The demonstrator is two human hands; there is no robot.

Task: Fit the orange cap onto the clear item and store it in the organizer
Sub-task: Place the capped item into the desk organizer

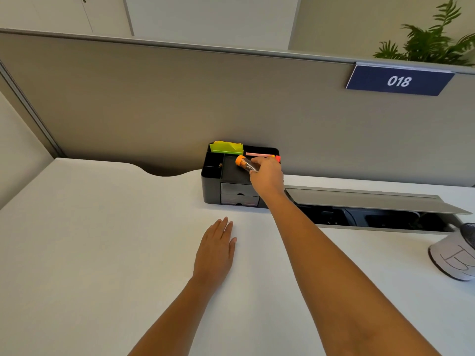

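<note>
A clear tube (248, 166) with an orange cap (240, 160) fitted on its left end is held tilted over the black organizer (211, 186). My right hand (267, 177) grips the tube's lower end, above the organizer's large middle compartment. My left hand (217, 249) lies flat on the white desk in front of the organizer, fingers together, holding nothing.
Green sticky notes (227, 147) and pink and red items fill the organizer's back compartments; two small drawers sit in its front. An open cable tray (372, 217) runs along the desk to the right. A grey fan base (455, 255) stands at the far right. A grey partition rises behind.
</note>
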